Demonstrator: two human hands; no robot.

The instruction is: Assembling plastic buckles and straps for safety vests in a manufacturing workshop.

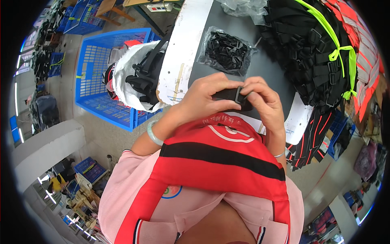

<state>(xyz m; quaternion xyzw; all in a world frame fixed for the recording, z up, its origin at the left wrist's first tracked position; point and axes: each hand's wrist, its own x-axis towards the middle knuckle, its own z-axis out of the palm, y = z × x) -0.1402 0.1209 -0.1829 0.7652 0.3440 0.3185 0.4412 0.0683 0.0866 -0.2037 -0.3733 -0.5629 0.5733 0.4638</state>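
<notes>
- The person's left hand (205, 97) grips one end of a short black webbing strap (226, 94), fingers curled over it and thumb beneath.
- The right hand (262, 97) pinches the strap's other end, its fingertips closed around a small black plastic buckle (239, 96) that sits on the strap.
- Strap and buckle are held between the two hands, just above the near edge of the dark grey worktable (266, 65) and over the red-and-black fabric (221, 154) draped against the person's front.
- A pale green bangle (153, 133) circles the left wrist; a thin silver one (279, 154) sits on the right wrist.
- On the table just beyond the hands lies a clear plastic bag of small black buckles (226, 51), apart from both hands.
- Further right on the table is a large heap of black straps (308, 49) with a neon yellow-green cord (339, 53) tied around it.
- Orange and grey fabric pieces (365, 57) lie at the table's far right edge.
- A crumpled clear plastic bag (243, 7) rests at the table's far end.
- To the left of the table stands a blue plastic crate (91, 77) on the floor, and a white sack (130, 73) stuffed with black straps leans between the crate and the table's worn white edge (183, 49).
</notes>
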